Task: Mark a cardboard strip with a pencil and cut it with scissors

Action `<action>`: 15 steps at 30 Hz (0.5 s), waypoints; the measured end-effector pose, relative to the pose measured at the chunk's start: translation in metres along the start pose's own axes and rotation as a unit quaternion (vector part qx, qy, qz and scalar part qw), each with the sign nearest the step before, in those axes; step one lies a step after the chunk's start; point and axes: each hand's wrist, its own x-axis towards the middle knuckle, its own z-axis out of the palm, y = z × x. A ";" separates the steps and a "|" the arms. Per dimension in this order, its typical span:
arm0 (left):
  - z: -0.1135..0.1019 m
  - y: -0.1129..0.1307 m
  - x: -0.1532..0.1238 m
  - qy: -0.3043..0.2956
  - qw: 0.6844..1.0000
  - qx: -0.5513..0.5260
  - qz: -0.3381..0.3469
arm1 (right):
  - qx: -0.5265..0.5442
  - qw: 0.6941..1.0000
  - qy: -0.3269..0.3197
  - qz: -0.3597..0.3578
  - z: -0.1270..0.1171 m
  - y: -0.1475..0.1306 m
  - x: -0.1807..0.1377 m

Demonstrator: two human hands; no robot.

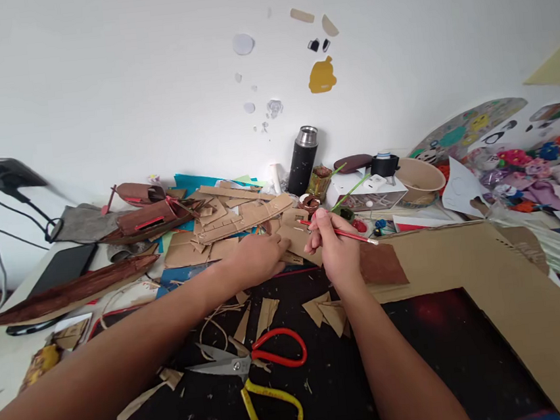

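Note:
My right hand [339,252] is closed around a red pencil [349,234], its tip pointing left and its pale end to the right. The pencil's tip is over a small piece of cardboard [301,236] between my hands. At the left edge of that piece, my left hand [259,259] has its fingers bent and closed on it; part of the grip is hidden. Behind the left hand lies a heap of cut cardboard strips [245,216]. A brown-painted cardboard piece [382,265] lies right of my right wrist.
Scissors [238,366] with red and yellow handles lie spread in front, among cardboard scraps [327,314]. A large cardboard frame [495,282] covers the right side. A black flask [302,161] stands by the wall. Brown boat-shaped models [77,290] are on the left.

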 end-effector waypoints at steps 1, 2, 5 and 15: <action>-0.001 -0.003 -0.001 0.009 1.000 0.011 0.005 | 0.002 1.000 -0.003 0.004 0.000 0.000 0.000; -0.003 -0.007 -0.001 0.020 1.000 0.022 0.010 | 0.003 1.000 -0.006 0.008 0.000 0.000 0.000; -0.012 -0.021 -0.001 0.057 0.997 0.040 0.019 | 0.002 1.000 -0.005 0.007 0.000 -0.003 -0.001; -0.047 -0.052 0.007 0.068 0.997 0.022 0.014 | 0.034 0.998 0.047 -0.027 0.000 -0.009 0.003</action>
